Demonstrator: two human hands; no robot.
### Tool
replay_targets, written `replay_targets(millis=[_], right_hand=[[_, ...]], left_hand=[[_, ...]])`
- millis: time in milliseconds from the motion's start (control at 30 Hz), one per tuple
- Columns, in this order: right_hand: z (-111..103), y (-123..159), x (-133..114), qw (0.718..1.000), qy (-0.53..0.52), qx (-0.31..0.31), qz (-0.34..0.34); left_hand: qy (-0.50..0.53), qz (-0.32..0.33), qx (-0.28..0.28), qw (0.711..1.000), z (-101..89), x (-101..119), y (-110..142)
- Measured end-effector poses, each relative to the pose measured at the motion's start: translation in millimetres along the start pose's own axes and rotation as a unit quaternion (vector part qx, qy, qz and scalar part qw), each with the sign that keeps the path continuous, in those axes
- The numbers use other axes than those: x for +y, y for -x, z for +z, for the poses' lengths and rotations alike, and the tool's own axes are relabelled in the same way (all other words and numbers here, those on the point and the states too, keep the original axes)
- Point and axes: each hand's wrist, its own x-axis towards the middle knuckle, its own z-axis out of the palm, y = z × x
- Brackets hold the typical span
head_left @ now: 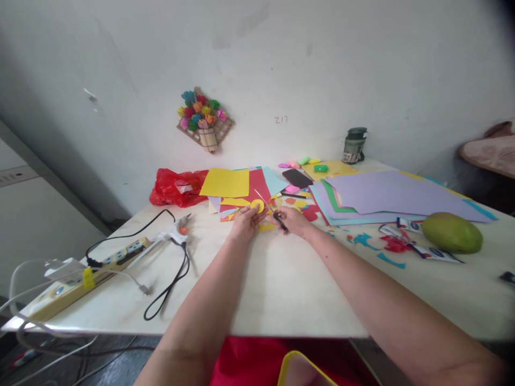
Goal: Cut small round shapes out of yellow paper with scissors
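Between the fingers of my left hand [250,215] is a small round piece of yellow paper [257,205]. My right hand [292,220] grips a pair of scissors [280,221] by its black handle. The scissors' blades point up and to the left, close beside the yellow circle; whether they touch it I cannot tell. Under and behind both hands lie cut paper scraps [309,213] in yellow, red and orange. A yellow sheet [226,183] rests on a red sheet [257,182] just beyond my left hand.
Stacked colored paper [374,192] covers the right rear, near a green mango [452,232] and glue tubes [434,252]. At left are a glue gun [177,233], a power strip [80,281] and loose cords. A red plastic bag [177,187] and green bottle [354,146] stand farther back.
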Motion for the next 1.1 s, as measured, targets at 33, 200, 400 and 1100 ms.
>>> replay_targets(millis=[33, 200, 400, 1100], right_hand=[[0, 0, 0, 1.000, 0.005, 0.001, -0.003], [0, 3, -1, 0.998, 0.056, 0.008, -0.031], [-1, 7, -7, 0.973, 0.214, 0.054, -0.065], [7, 15, -21, 0.919, 0.375, 0.104, -0.064]], left_hand=[[0.005, 0.000, 0.003, 1.000, 0.3, -1, 0], [0.020, -0.012, 0.011, 1.000, 0.2, -3, -3], [0.037, -0.019, 0.018, 0.999, -0.7, -5, -5], [0.061, -0.037, 0.030, 0.997, 9.5, -7, -2]])
